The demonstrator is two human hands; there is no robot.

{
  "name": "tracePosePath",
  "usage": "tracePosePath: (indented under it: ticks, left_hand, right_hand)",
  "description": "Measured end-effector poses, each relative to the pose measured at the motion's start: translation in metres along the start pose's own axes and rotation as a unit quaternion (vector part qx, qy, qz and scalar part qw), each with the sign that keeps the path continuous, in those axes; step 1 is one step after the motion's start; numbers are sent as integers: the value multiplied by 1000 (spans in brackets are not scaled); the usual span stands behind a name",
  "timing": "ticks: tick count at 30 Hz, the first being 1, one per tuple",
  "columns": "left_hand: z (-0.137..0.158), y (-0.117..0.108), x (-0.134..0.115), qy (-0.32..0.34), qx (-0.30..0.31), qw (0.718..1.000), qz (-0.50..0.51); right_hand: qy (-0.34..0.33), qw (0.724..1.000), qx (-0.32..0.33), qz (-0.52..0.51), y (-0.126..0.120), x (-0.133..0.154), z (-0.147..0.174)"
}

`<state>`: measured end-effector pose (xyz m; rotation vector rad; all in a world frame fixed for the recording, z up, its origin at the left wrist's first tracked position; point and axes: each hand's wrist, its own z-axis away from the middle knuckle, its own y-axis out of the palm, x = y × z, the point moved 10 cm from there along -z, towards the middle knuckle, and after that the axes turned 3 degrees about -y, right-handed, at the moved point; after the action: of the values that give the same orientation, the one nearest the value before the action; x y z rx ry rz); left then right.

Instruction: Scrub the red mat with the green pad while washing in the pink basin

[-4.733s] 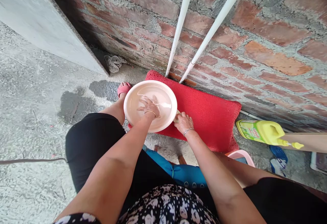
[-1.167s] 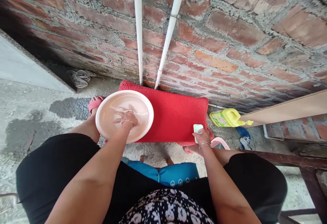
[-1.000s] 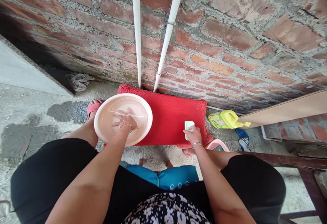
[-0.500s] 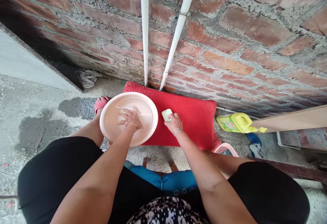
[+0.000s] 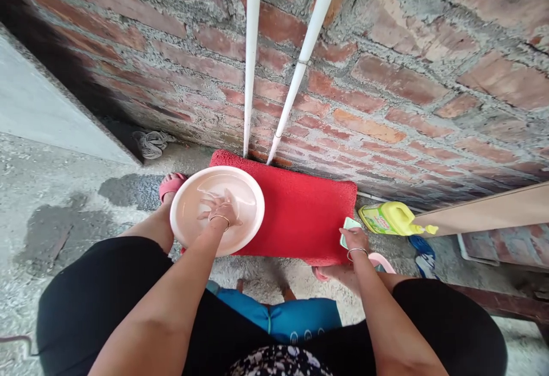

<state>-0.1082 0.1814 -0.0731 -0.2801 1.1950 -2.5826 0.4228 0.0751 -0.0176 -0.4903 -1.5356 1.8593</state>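
In our right hand (image 5: 357,238) we grip a green brush (image 5: 350,225), its end ahead of our knuckles, by the red cloth's (image 5: 304,210) edge; our left hand (image 5: 223,212) is spread wide inside the basin (image 5: 259,213).

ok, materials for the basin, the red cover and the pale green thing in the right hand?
Basin: likely plastic; smooth, pale pink, shiny, with a rounded rim.
Red cover: apparently textile; matte, with a rough, nubby edge.
Pale green thing: perhaps hard plastic; smooth and evenly coloured, but the right hand hides part, so unsure.
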Motion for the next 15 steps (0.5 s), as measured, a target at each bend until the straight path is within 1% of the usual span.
tracePosePath:
  ticks: [2, 3, 5, 6, 8, 10, 11, 13, 15]
  left_hand:
    - [-1, 2, 0, 2, -3, 1000, 5]
    - [-2, 2, 1, 1, -6, 1000, 7]
    - [-3, 4, 1, -5, -8, 1000, 9]
    - [-4, 4, 2, -11, -8, 1000, 9]
    - [-5, 4, 1, -22, -7, 1000, 8]
    - [-6, 5, 2, -37, -4, 999, 1]
    - [-6, 5, 1, -42, -2, 999, -1]
    - [-7, 5, 1, -46, -2, 999, -5]
    - [-8, 5, 2, -47, -5, 999, -11]
  right_hand:
    - [8, 999, 18, -40, 10, 31, 4]
    - [0, 998, 28, -57, 16, 55, 6]
    - [-47, 995, 45, -81, 29, 115, 12]
    - [-79, 992, 52, -86, 36, 149, 16]
    - [-166, 980, 70, -90, 47, 220, 27]
    - [-257, 959, 91, -82, 57, 286, 40]
    - [-301, 946, 99, -68, 61, 314, 47]
    - [-374, 921, 108, -34, 66, 358, 56]
    - [-421, 900, 111, -5, 67, 379, 54]
